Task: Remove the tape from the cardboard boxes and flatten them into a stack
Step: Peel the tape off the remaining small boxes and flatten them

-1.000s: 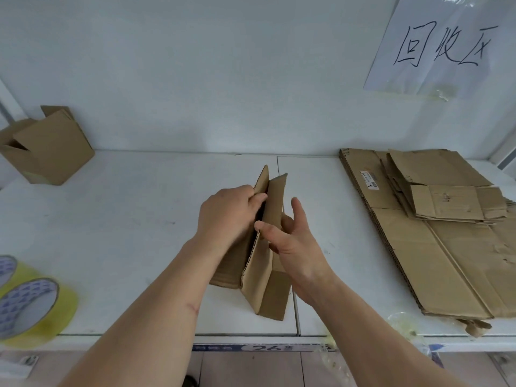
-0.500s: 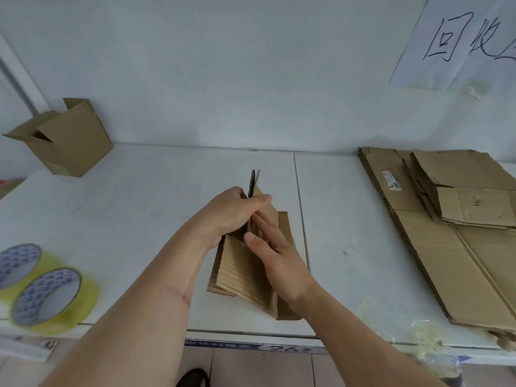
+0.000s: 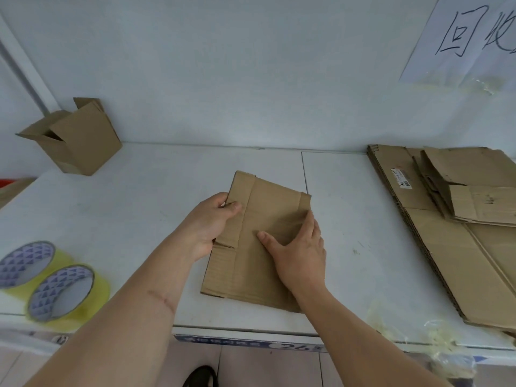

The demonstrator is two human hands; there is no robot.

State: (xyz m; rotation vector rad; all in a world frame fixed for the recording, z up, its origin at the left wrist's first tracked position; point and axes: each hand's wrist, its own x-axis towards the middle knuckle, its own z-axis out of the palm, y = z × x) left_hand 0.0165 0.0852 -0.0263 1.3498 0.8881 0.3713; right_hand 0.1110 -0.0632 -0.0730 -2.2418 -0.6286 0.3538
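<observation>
Flattened box (image 3: 259, 247) lies on the white table (image 3: 156, 208), right under both hands. Right hand (image 3: 300, 255) rests on top of it, fingers spread and nearly straight, palm pressing the panel down; nothing gripped. Left hand (image 3: 210, 222) pinches the box's left edge, thumb on top, fingers curled beneath and mostly hidden. Handling, as judged: thin corrugated board, light, stiff along the flutes but ready to bend at its creases, so it may spring open again if released; surface dry, not slippery. Best hold looks like the long side edges, one per hand, flaps kept closed. No tape visible on the side facing up; underside not visible. Left of the left fingers, well apart at the near edge: two tape rolls (image 3: 60, 293), touching one another. Right of the right fingers, at the near edge: crumpled clear tape scraps (image 3: 444, 342), partly blurred. Further right, apart from the right hand: stack (image 3: 452, 241) of flattened cardboard, smaller pieces on a large sheet, bare table between it and the box, nothing barring a slide across. Far beyond the left fingers, by the wall: open box (image 3: 75, 138), still standing, flaps up. High right on the wall: handwritten paper sign (image 3: 463, 37).
</observation>
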